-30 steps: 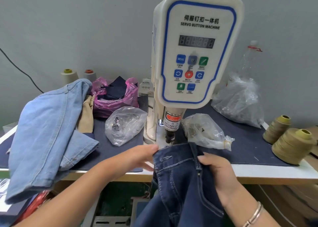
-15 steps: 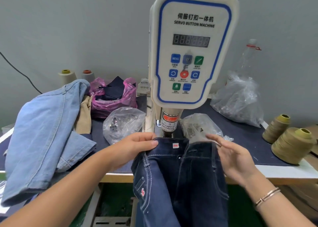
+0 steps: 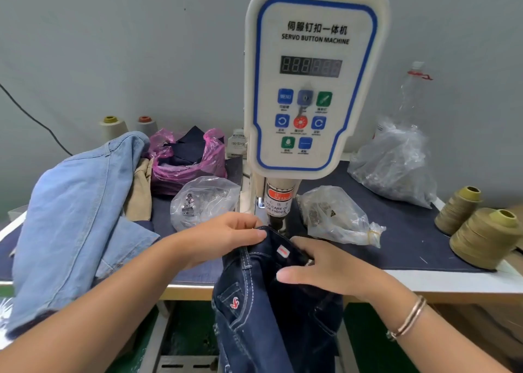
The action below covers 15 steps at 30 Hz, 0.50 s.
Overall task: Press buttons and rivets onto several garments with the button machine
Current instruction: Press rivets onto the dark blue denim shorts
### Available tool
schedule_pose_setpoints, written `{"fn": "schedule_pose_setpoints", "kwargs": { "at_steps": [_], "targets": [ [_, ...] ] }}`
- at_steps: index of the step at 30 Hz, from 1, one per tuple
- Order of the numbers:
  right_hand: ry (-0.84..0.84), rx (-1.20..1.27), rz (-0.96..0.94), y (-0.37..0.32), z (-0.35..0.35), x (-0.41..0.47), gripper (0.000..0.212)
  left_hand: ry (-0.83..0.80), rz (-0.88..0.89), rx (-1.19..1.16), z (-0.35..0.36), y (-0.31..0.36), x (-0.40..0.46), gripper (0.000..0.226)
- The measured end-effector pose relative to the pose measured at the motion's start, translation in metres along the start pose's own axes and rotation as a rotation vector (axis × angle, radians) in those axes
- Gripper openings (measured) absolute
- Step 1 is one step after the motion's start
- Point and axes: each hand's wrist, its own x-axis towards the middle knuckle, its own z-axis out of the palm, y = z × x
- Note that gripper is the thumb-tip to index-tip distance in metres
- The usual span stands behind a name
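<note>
Since a moment ago I've bunched the dark jeans (image 3: 263,293) waistband under the button machine (image 3: 314,84) head, left hand (image 3: 226,235) pinching its edge, right hand (image 3: 325,268) flat on it, nearly ready for pressing.

A garment workshop: a servo button machine (image 3: 314,89) stands on the table (image 3: 452,280), with thread cones (image 3: 481,236) and denim jackets (image 3: 79,217) beside it.
</note>
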Motion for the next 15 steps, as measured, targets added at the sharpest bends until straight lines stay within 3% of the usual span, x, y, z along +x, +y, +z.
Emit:
{"fn": "schedule_pose_setpoints", "kwargs": {
  "at_steps": [3,6,8,12,15],
  "targets": [
    [0.043,0.265,0.023,0.004,0.006,0.000,0.026,-0.057,-0.046,0.103,0.007,-0.001,0.002,0.016],
    [0.043,0.649,0.058,0.009,0.006,0.001,0.028,-0.059,-0.058,0.122,0.010,0.002,0.004,0.023],
    [0.100,0.749,0.084,0.012,0.007,0.007,0.032,-0.115,-0.123,0.112,0.010,0.006,0.005,0.030],
    [0.108,0.728,0.144,0.005,0.002,0.008,0.037,-0.279,-0.195,0.259,0.001,-0.001,0.002,0.010],
    [-0.097,0.335,0.122,0.003,-0.001,0.002,0.023,-0.244,-0.137,0.167,-0.002,-0.010,-0.003,0.025]
  ]
}}
